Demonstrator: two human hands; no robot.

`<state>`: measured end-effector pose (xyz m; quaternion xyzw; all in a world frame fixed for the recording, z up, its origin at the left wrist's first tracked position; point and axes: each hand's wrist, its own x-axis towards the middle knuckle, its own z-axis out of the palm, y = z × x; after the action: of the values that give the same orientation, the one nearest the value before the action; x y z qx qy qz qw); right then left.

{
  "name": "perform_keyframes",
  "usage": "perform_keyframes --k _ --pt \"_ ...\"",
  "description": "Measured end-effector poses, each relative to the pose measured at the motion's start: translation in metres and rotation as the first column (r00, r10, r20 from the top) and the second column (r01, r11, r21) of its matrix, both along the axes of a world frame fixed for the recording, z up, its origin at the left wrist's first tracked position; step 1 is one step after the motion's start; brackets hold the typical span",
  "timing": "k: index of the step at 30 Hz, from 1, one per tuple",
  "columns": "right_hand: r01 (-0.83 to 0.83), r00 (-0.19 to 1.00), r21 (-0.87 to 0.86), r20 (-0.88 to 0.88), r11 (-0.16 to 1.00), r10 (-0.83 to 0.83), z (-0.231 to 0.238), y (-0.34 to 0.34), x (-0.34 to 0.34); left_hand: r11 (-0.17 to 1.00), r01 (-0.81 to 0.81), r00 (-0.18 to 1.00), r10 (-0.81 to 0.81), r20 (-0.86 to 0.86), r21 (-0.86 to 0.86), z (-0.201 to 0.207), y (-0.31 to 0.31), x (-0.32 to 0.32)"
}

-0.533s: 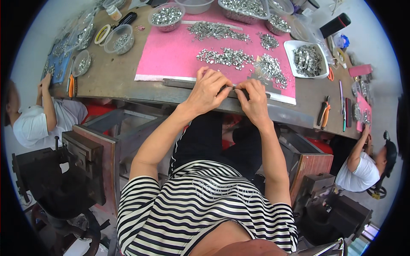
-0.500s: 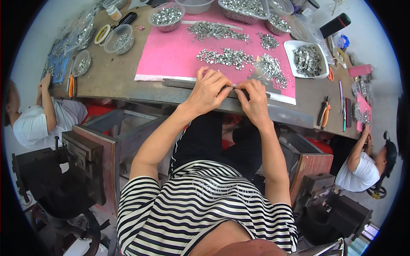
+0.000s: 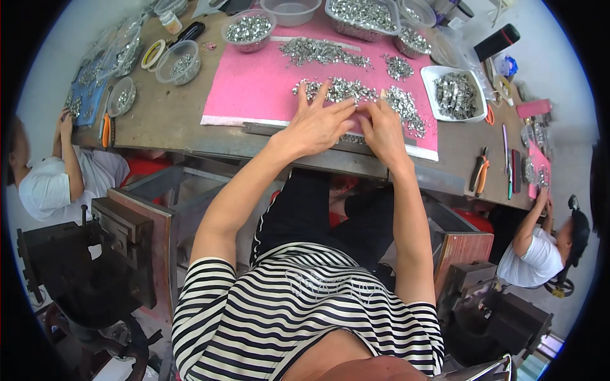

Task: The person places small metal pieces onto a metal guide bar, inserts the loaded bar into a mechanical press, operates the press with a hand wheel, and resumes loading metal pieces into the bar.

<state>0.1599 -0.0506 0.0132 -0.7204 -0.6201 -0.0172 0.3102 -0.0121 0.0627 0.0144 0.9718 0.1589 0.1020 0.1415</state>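
Both my hands have come together over a pink ribbed mat (image 3: pixel 238 95) at the bench edge. My left hand (image 3: pixel 314 127) has its fingers spread, two of them reaching over a pile of small shiny metal pieces (image 3: pixel 343 89). Close beside its fingertips, my right hand (image 3: pixel 383 130) has thumb and fingers drawn together; what they pinch, if anything, is hidden. Below the hands, along the mat's front edge, lies a dark metal bar (image 3: pixel 260 128), partly covered by my left hand. Another pile of metal pieces (image 3: pixel 406 111) lies just beyond my right hand.
A white tray of metal links (image 3: pixel 456 95) stands right of the mat, with orange-handled pliers (image 3: pixel 480 171) nearer the edge. Plastic tubs (image 3: pixel 248 28) of metal pieces line the back. Co-workers in white sit at left (image 3: pixel 57 181) and right (image 3: pixel 530 254).
Both hands have moved from the metal bar forward onto the mat by the pile. My left fingers have spread out, and more of the bar's middle shows between the hands.
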Motion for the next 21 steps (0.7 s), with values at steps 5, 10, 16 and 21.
perform_keyframes --k 5,10,16,21 --pt "-0.071 0.985 -0.010 -0.159 0.997 0.069 0.005 -0.014 0.007 0.997 0.027 0.988 -0.015 0.152 -0.075 -0.011 -0.004 -0.028" --pt "0.017 0.980 0.024 -0.197 1.000 -0.012 0.005 -0.003 0.004 0.973 -0.100 0.901 0.177 0.396 -0.208 -0.007 0.003 -0.013" --pt "0.037 0.978 0.008 -0.204 0.999 -0.035 -0.008 0.010 0.005 0.985 -0.174 0.911 0.156 0.381 0.014 -0.014 0.007 0.017" --pt "0.016 0.984 -0.035 -0.179 0.999 -0.022 -0.004 0.010 0.007 0.991 -0.134 0.941 0.125 0.315 0.005 -0.009 0.008 0.020"
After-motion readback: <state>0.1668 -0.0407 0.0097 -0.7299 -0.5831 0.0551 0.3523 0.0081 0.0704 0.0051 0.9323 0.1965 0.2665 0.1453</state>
